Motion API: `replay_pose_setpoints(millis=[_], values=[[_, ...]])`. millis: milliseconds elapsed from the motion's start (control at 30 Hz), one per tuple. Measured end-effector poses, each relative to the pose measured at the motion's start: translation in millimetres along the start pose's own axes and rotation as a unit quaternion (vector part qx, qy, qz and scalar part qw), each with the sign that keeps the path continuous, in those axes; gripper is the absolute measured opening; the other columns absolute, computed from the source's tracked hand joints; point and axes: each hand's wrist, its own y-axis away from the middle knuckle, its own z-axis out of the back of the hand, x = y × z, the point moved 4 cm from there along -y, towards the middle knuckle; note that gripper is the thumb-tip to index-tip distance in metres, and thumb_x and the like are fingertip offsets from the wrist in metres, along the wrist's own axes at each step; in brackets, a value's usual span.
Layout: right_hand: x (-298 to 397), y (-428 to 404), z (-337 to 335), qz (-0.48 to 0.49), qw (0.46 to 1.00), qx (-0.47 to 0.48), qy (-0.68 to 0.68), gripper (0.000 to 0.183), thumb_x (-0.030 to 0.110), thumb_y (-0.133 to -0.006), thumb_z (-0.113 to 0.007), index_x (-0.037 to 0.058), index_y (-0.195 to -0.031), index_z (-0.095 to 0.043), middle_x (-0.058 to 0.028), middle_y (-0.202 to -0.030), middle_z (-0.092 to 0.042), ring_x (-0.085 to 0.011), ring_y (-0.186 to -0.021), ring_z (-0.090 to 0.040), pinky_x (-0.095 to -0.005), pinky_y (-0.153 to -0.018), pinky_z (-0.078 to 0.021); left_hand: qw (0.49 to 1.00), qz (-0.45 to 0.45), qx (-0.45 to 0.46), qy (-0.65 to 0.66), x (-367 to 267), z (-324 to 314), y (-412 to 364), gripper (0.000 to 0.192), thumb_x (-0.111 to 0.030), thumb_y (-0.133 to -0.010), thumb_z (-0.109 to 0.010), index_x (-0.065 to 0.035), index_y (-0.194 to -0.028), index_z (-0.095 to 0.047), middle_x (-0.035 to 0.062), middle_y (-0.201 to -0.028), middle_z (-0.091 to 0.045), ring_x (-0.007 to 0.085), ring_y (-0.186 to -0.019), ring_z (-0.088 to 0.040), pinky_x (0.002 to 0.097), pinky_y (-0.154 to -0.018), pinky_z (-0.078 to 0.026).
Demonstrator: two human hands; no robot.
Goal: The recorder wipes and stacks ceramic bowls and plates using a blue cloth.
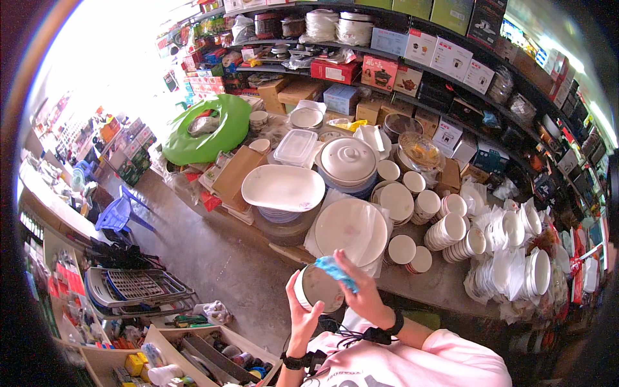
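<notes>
A deep white ceramic bowl (321, 290) is tilted in front of my chest, its inside showing. My left hand (303, 309) grips it from the left, thumb near the rim and fingers along the outer wall. A blue cloth (337, 273) lies under the fingers of my right hand (360, 290), at the bowl's upper right rim. Just beyond my hands, a stack of large round plates (350, 230) with thin plastic film between them stands at the table's edge. Left of it, a white oval platter (284, 187) tops another stack.
Stacked small bowls (446, 230) and plastic-wrapped bowls (508, 273) crowd the table's right. A lidded white pot (349, 159) and a green ring (208, 129) stand farther back. Boxed cookware fills the shelves (333, 46) behind. At lower left are an open wooden drawer (222, 355) and a blue plastic chair (118, 213).
</notes>
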Motion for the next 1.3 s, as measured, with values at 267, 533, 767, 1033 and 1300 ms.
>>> replay_pose_setpoints(millis=[267, 533, 767, 1033, 1300], values=[[1, 8, -32, 0.044, 0.988, 0.140, 0.041, 0.072, 0.002, -0.083, -0.052, -0.0053, -0.149, -0.024, -0.0249, -0.154, -0.024, -0.0411, -0.145, -0.018, -0.0453, -0.120, -0.0178, 0.999, -0.020, -0.029, -0.026, -1, -4, 2, 0.086, -0.010, -0.081, -0.075, -0.0088, -0.147, -0.019, 0.0125, -0.139, -0.039, 0.0235, -0.131, -0.039, 0.0379, -0.110, -0.035], [2, 7, -37, 0.091, 0.976, 0.183, 0.075, 0.065, 0.020, -0.096, -0.046, -0.0120, -0.147, -0.021, -0.0304, -0.153, -0.021, -0.0434, -0.144, -0.017, -0.0475, -0.120, -0.0147, 0.996, -0.030, -0.037, -0.072, 7, 2, 2, 0.088, -0.012, -0.079, -0.076, -0.0072, -0.146, -0.019, 0.0131, -0.140, -0.037, 0.0243, -0.133, -0.036, 0.0388, -0.112, -0.031], [-13, 17, -49, 0.000, 0.957, 0.288, -0.028, 0.056, 0.024, -0.102, -0.033, -0.0046, -0.149, -0.023, -0.0239, -0.155, -0.022, -0.0349, -0.146, -0.019, -0.0444, -0.120, -0.0154, 0.997, -0.018, -0.014, -0.078, 1, 2, 0, 0.085, -0.009, -0.078, -0.075, -0.0057, -0.145, -0.023, 0.0117, -0.139, -0.038, 0.0233, -0.131, -0.039, 0.0380, -0.112, -0.032], [3, 19, -39, -0.053, 0.941, 0.332, -0.050, 0.038, 0.029, -0.099, -0.043, 0.0001, -0.121, -0.053, -0.0278, -0.099, -0.064, -0.0461, -0.090, -0.061, -0.0505, -0.078, -0.0488, 0.999, -0.008, 0.013, -0.042, -13, 8, -1, 0.088, -0.021, -0.078, -0.079, -0.0056, -0.145, -0.024, 0.0122, -0.137, -0.042, 0.0235, -0.128, -0.044, 0.0378, -0.109, -0.036], [26, 17, -15, 0.001, 0.939, 0.335, -0.076, 0.026, 0.017, -0.090, -0.067, 0.0025, -0.112, -0.063, -0.0189, -0.084, -0.064, -0.0318, -0.068, -0.062, -0.0383, -0.062, -0.0487, 0.998, -0.009, 0.030, -0.059, -21, 13, 1, 0.094, -0.036, -0.076, -0.081, -0.0055, -0.145, -0.025, 0.0135, -0.139, -0.041, 0.0245, -0.129, -0.043, 0.0384, -0.109, -0.036]])
